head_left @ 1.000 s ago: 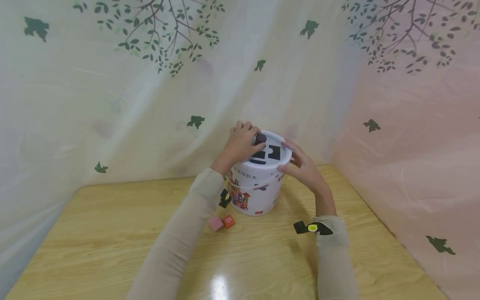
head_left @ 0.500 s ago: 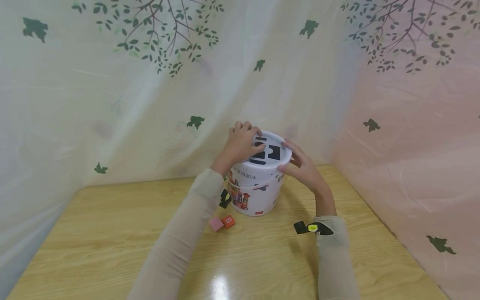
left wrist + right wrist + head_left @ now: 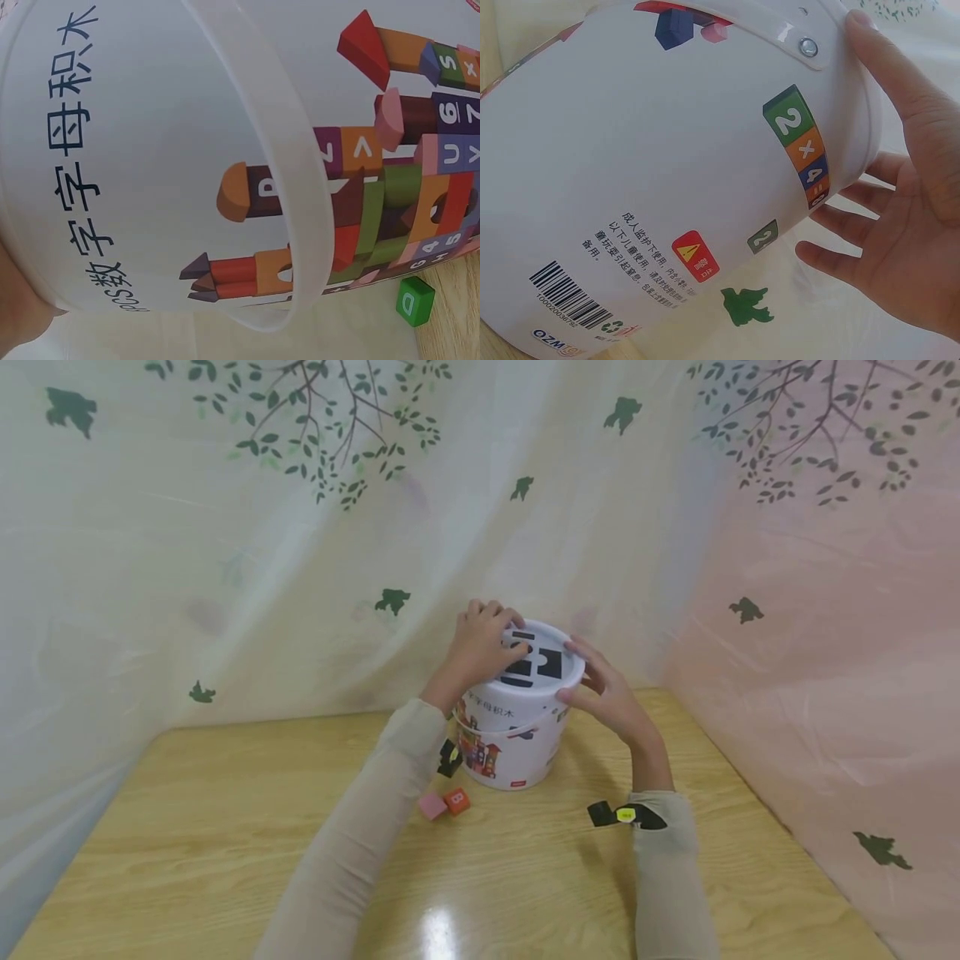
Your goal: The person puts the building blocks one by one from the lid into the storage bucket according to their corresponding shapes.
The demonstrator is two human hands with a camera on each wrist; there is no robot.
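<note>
A white lidded toy-block bucket (image 3: 510, 764) stands near the back of the table, printed with coloured blocks. Its lid (image 3: 566, 681) has several dark shape-cut holes. My left hand (image 3: 480, 643) rests over the lid's left part, thumb stretched across the holes and fingers bent toward the far rim, with no block showing between them. My right hand (image 3: 611, 697) holds the bucket at the right of its rim; in the right wrist view the thumb (image 3: 900, 67) is on one side and the fingers reach partly behind it. The white handle (image 3: 281, 142) hangs down the front.
A pink block (image 3: 432, 807) and a red block (image 3: 457, 801) lettered B lie close together before the bucket. A green block (image 3: 415, 301) sits on the table (image 3: 247, 827) in the left wrist view. A leaf-printed curtain (image 3: 300, 568) hangs close behind.
One second ago a dark round-topped block showed at the lid beside my left thumb; half a second later it is gone from the lid's top. Both hands stay nearly where they were.
</note>
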